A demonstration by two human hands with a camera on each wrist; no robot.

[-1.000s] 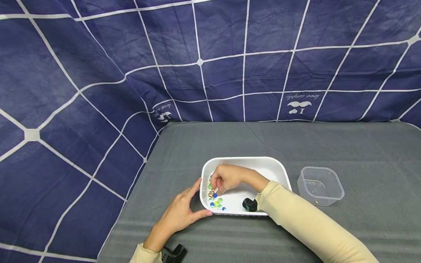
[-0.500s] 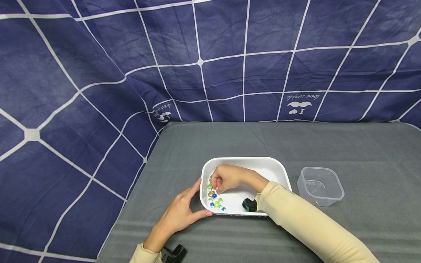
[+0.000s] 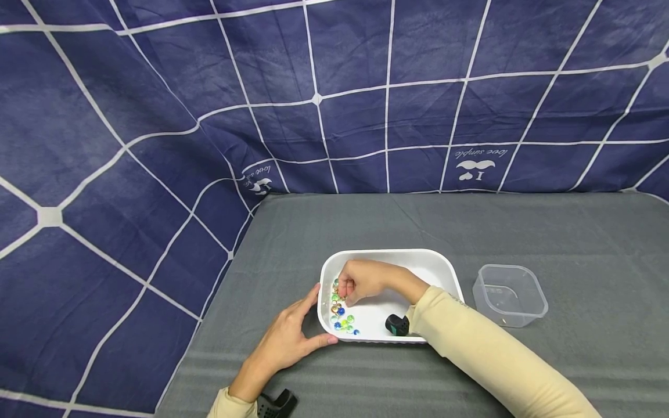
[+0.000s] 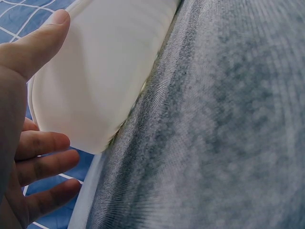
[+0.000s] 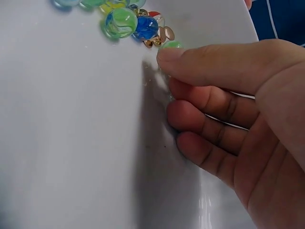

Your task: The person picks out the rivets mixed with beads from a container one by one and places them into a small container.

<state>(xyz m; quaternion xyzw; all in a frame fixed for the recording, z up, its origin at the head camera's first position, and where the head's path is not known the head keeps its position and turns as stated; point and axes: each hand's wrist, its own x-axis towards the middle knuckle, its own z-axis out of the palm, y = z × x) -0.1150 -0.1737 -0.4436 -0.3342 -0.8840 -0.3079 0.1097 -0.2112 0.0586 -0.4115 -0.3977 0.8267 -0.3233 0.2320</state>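
Note:
A white tray [image 3: 428, 268] holds several glass marbles [image 3: 345, 323] and small gold-coloured pieces along its left side. Inside it, my right hand [image 3: 364, 281] reaches down with curled fingers among the marbles. In the right wrist view, the thumb tip is beside a green marble, near a blue marble [image 5: 145, 27], a green swirled marble [image 5: 121, 22] and shiny gold pieces [image 5: 167, 33]. The thumb hides the index finger, so whether anything is pinched cannot be seen. My left hand [image 3: 286, 334] spreads around the tray's left end, fingers and thumb at its outer wall.
A clear plastic container [image 3: 509, 296] stands right of the tray, with a small speck near its bottom edge. Grey cloth [image 3: 366, 223] covers the table. A blue curtain [image 3: 355, 128] with white lines hangs behind and at the left.
The right hand's fingertips have shifted very slightly, and a few marbles and gold pieces near them have shifted a little. The left hand and tray stay put.

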